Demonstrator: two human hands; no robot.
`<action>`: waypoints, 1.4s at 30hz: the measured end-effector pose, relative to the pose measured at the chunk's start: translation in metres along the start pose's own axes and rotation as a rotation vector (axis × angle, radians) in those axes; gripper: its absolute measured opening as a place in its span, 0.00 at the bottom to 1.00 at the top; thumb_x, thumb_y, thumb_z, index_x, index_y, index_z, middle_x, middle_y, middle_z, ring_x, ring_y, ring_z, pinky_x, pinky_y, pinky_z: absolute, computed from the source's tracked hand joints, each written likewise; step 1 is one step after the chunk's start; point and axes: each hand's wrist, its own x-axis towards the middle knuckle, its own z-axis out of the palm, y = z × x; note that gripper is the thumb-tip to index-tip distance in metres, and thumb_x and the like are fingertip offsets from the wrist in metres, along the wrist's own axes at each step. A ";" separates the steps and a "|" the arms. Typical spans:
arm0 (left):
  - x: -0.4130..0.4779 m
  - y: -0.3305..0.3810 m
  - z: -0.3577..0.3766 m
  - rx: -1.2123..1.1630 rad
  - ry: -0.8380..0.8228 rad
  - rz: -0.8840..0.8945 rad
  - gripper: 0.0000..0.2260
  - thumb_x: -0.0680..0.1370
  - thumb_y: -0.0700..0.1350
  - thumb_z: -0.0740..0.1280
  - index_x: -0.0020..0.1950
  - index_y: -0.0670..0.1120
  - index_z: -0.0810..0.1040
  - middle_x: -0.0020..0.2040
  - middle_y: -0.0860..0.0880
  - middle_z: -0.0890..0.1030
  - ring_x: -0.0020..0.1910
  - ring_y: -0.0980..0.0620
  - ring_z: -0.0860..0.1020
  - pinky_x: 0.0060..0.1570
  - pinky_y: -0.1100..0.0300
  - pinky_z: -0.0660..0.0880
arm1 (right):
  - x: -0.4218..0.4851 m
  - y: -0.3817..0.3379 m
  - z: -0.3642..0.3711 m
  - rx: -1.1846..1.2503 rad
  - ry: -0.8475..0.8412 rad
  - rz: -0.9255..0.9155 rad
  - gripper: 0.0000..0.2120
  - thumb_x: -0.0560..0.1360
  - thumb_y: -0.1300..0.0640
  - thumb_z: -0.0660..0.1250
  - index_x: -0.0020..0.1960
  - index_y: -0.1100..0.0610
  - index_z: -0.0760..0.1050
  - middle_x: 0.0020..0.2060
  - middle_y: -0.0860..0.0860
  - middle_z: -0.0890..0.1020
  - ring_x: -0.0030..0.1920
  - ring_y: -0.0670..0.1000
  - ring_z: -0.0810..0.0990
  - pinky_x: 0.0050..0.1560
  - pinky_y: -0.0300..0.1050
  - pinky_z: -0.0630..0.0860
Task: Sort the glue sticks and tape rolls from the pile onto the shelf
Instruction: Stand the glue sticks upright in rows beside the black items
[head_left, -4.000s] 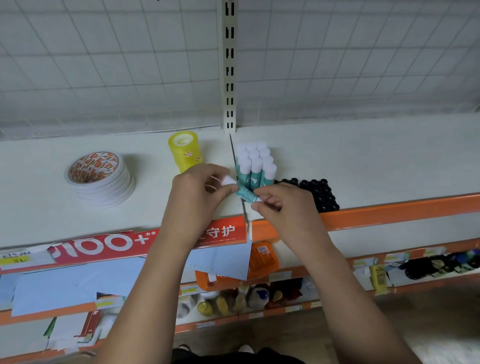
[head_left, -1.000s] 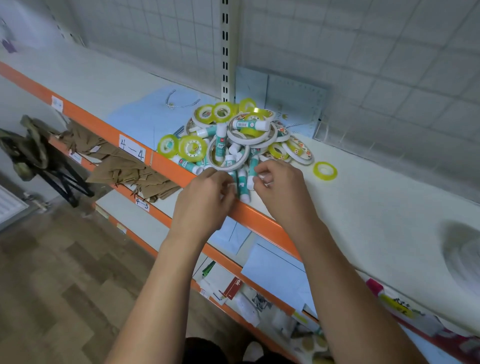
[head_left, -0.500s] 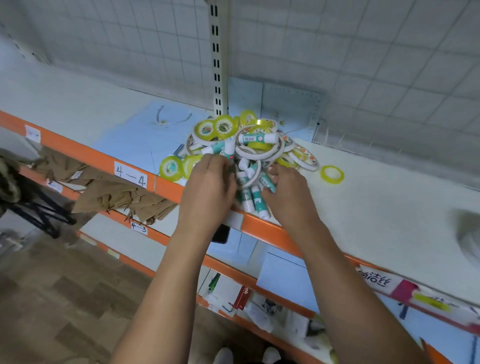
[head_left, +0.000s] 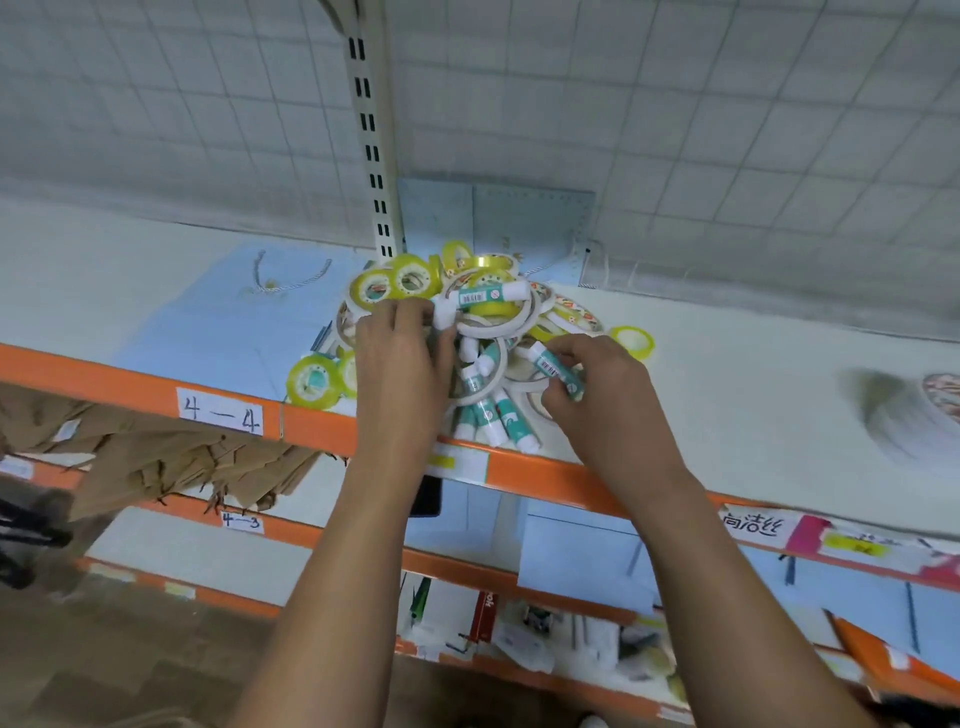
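One glue stick pinched by right hand; left hand touches white cap in pile, grip unclear.

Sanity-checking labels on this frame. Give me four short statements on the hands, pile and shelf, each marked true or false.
1. The right hand pinches a glue stick. True.
2. The shelf label reads 4-2. False: it reads 4-4.
3. One yellow tape roll lies apart, right of the pile. True.
4. The pile sits on the floor. False: it sits on the shelf, near the orange front edge.
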 end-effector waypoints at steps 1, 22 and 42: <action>0.001 0.005 -0.002 -0.059 0.030 0.025 0.10 0.79 0.45 0.65 0.58 0.41 0.76 0.53 0.43 0.77 0.53 0.46 0.73 0.50 0.58 0.67 | -0.002 0.002 -0.001 0.002 0.015 -0.002 0.18 0.71 0.63 0.68 0.61 0.55 0.78 0.55 0.52 0.80 0.51 0.51 0.77 0.50 0.35 0.68; -0.084 0.219 0.097 -0.361 -0.659 0.587 0.09 0.77 0.47 0.66 0.56 0.49 0.77 0.50 0.52 0.76 0.48 0.49 0.77 0.46 0.49 0.75 | -0.119 0.150 -0.157 -0.215 0.306 0.369 0.14 0.70 0.63 0.66 0.56 0.55 0.76 0.47 0.51 0.78 0.46 0.54 0.76 0.49 0.53 0.76; -0.192 0.464 0.226 -0.198 -0.764 0.608 0.11 0.79 0.50 0.64 0.60 0.52 0.78 0.54 0.52 0.78 0.52 0.49 0.76 0.48 0.54 0.73 | -0.197 0.372 -0.345 -0.194 0.287 0.415 0.15 0.74 0.65 0.64 0.59 0.55 0.78 0.51 0.50 0.78 0.50 0.51 0.76 0.49 0.43 0.73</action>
